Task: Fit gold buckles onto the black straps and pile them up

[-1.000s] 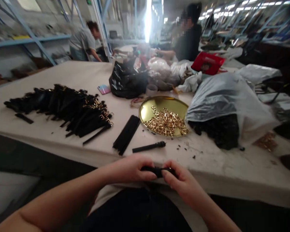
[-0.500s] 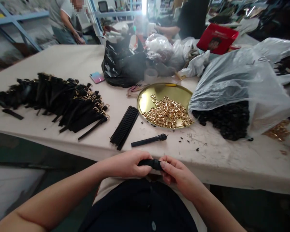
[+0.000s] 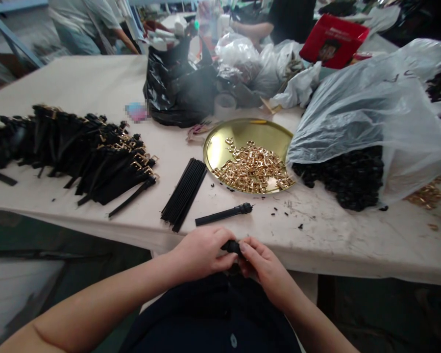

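Between my hands, at the table's front edge, is a black strap (image 3: 231,246), mostly covered by my fingers. My left hand (image 3: 205,252) is closed around its left part. The thumb and fingers of my right hand (image 3: 259,259) pinch its right end. Just beyond them a single black strap (image 3: 222,214) with a loop at its right end lies on the table. A bundle of plain black straps (image 3: 183,193) is to its left. Farther back, a round gold tray (image 3: 220,142) holds a heap of small gold buckles (image 3: 252,166).
A long pile of black straps with gold buckles (image 3: 91,152) covers the left side. On the right, a clear plastic bag (image 3: 338,122) spills small black pieces (image 3: 356,181). A black bag (image 3: 180,88) stands at the back. People are beyond the table.
My left hand has slid right along the strap, close to my right hand, so less of it shows. The camera view has shifted slightly. The person at the back left has moved.
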`<state>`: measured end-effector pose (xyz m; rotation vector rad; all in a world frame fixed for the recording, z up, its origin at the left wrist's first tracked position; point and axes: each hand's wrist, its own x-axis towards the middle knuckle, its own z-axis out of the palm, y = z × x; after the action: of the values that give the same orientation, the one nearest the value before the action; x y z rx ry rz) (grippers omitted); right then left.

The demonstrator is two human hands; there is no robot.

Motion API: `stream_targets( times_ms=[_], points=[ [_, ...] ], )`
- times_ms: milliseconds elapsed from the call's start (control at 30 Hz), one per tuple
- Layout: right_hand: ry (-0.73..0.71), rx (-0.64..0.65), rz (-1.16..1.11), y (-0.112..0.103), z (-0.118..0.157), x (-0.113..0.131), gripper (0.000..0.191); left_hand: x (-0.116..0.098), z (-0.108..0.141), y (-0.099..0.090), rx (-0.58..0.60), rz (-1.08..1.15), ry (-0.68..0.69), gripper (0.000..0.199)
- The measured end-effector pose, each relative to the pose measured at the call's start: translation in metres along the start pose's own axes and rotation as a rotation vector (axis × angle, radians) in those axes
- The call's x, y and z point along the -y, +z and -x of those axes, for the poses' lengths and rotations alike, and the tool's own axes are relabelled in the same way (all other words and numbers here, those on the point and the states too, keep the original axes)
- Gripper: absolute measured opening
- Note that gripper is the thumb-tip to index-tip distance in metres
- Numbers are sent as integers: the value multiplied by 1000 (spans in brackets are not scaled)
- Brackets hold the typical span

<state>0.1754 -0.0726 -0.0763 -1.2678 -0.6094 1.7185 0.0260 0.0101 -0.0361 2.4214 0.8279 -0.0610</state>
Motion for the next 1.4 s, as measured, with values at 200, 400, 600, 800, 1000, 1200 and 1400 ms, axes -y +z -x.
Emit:
stream_targets(
  times_ms=[200,400,600,800,1000,1200,1400],
  points=[
    [41,65,114,-4,2,10,34,-2,5,14,-29,-28,14,26],
    [16,6,154,-2,3,1,29,-6,11,8,-16,223,-38,29],
    [7,85,113,-3,11,-3,22,-6,18,-14,174,629,-128,27],
    [79,52,-122,0,14,-14,24,-11,18,1,112,555,-154,23],
    [161,51,-241,0,17,-22,28,-8,16,10,130,422,-155,23],
    [77,81,-3,-8,17,-14,22,-5,12,-3,285,662,-113,26],
    [125,74,-126,-7,10,-18,27,-5,6,6,225,642,-198,24]
  ],
)
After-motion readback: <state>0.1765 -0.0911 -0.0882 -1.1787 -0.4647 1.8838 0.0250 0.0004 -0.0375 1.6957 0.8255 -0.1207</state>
